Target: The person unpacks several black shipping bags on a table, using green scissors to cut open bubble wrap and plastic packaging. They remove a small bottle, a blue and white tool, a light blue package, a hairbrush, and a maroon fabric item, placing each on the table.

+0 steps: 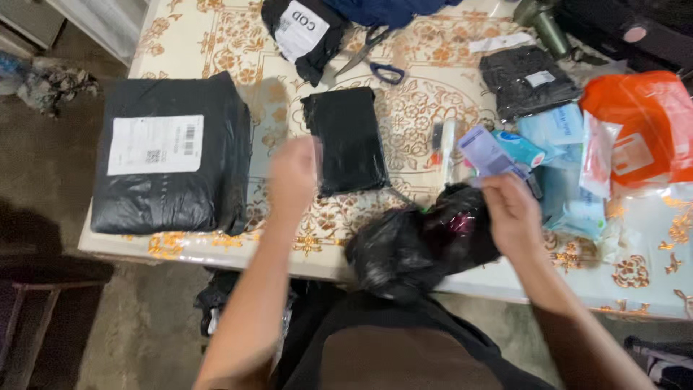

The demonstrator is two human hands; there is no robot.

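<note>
Crowding the desk [216, 43], parcels leave little room: right hand [509, 213] pinches a black bag [419, 245] overhanging the near edge, which could slip; blurred left hand's [292, 177] grip is unclear.

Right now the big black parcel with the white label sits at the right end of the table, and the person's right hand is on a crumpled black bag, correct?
Not quite. The head view shows the big black parcel at the left end of the table, not the right. The rest holds: the right hand is on the crumpled black bag.
</note>
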